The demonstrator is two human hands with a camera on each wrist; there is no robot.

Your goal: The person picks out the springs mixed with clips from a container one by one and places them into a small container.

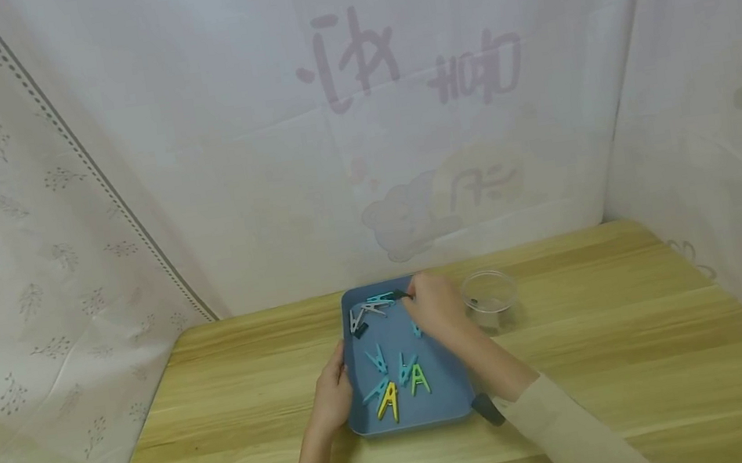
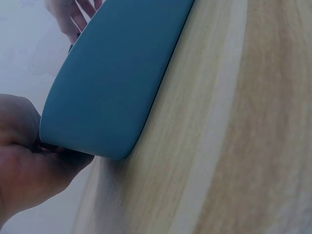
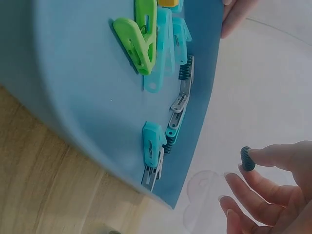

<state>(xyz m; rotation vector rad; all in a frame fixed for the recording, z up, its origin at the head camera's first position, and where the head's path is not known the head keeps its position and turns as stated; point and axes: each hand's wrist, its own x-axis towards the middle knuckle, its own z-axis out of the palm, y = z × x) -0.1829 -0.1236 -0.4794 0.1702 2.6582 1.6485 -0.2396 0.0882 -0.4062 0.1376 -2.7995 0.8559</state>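
Right hand (image 1: 437,305): thumb and index finger pinch a small dark ribbed cylinder (image 3: 248,159), spring-like, held up over the far end of the blue tray (image 1: 448,402); the other fingers are loosely curled. Partly hidden beneath this hand, a turquoise clothespin (image 1: 416,329).

Just left of the pinching fingers, near the tray's far wall: another turquoise clothespin, then two grey clothespins (image 1: 375,308) in its far left corner. Beside these, a second dark ribbed piece (image 1: 361,331), lying in the tray.

Just right of the right fingers, outside the tray: a clear round container (image 1: 490,295), upright on the wood-grain surface (image 1: 239,408).

Farther off, toward the person from the right fingers, a loose cluster in the tray: three more turquoise clothespins, a green clothespin (image 1: 419,380) and a yellow clothespin (image 1: 389,402), the last nearest the person.

Left of that cluster, left hand (image 1: 332,397): fingers grip the tray's left side, tips partly hidden by the wall.

Farthest, beyond the right fingers and the surface: pale printed cloth (image 1: 253,200), hanging.
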